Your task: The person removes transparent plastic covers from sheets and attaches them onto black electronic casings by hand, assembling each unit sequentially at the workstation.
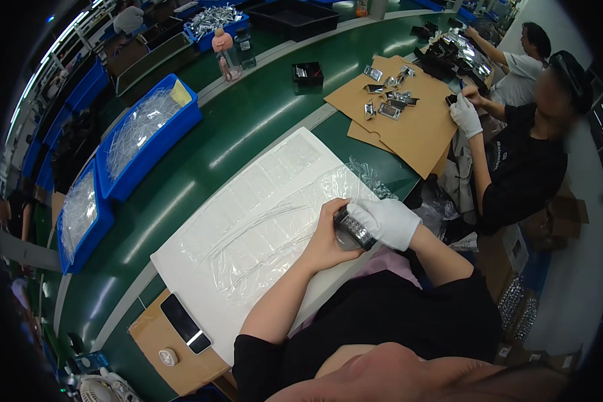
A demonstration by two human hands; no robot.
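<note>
Over the front right of the white board [201, 238], both hands hold a small dark part with a shiny, see-through face [356, 229]; its exact kind is not plain. My bare left hand [323, 242] is closed round its left and lower sides. My right hand [390, 223], in a white glove, grips it from the right, and the glove hides that end. Beneath and beyond the hands, thin clear plastic film [248, 258] lies in crinkled sheets across the board. More crumpled clear film [370, 175] hangs at its far right corner.
Brown cardboard [412, 137] with shiny metal parts lies at the right, beside a co-worker in a white glove [465, 115]. Blue bins [193, 110] of clear plastic pieces stand left. A phone [184, 323] rests near the board's left edge. Bottles [226, 57] stand at the back.
</note>
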